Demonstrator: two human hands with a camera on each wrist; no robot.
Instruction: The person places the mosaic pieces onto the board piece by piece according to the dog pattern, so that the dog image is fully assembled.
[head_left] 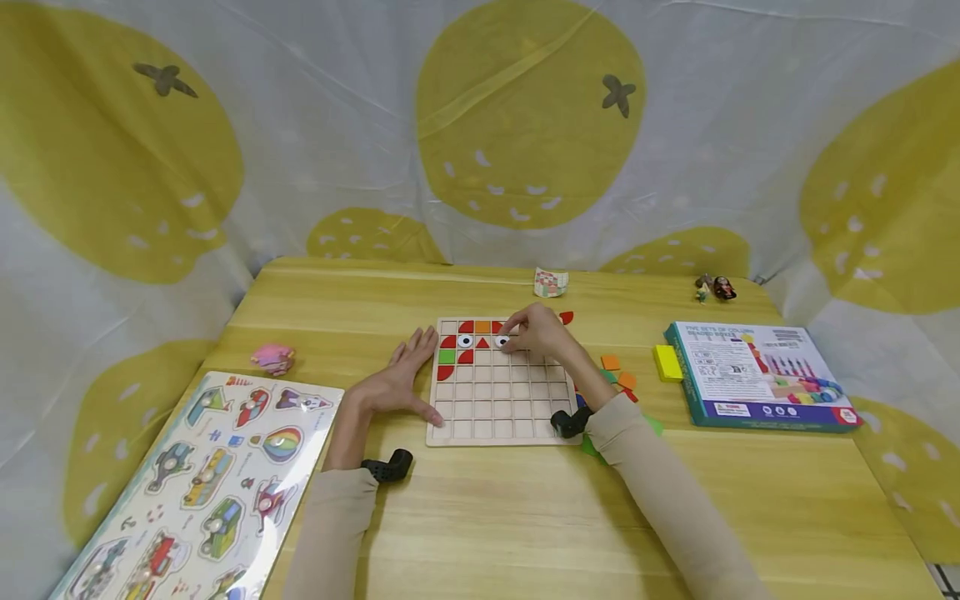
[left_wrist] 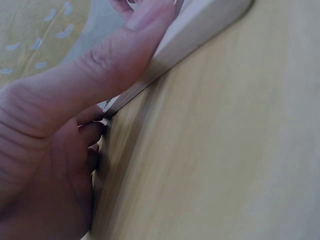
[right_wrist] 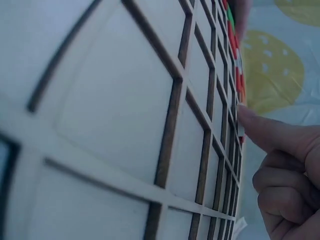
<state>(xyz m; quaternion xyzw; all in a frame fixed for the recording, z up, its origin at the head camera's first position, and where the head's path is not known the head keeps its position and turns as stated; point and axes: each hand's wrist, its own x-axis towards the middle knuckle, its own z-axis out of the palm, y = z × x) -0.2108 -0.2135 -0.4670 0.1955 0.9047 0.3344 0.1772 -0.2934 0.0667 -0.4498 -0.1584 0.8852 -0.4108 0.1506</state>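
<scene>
A wooden grid board lies flat on the table. Its upper left cells hold red, orange and green tiles and a white eye tile. My left hand rests at the board's left edge, fingers spread, its thumb on the lower left corner. In the left wrist view the thumb lies against the board's side. My right hand pinches a second eye tile at its cell in the second row. The right wrist view shows its thumb at the tile, other fingers curled.
Right of the board, loose coloured tiles lie partly under the right forearm. Beyond them are a yellow block and a boxed toy set. A picture puzzle board and pink toy are at left; a printed card lies behind.
</scene>
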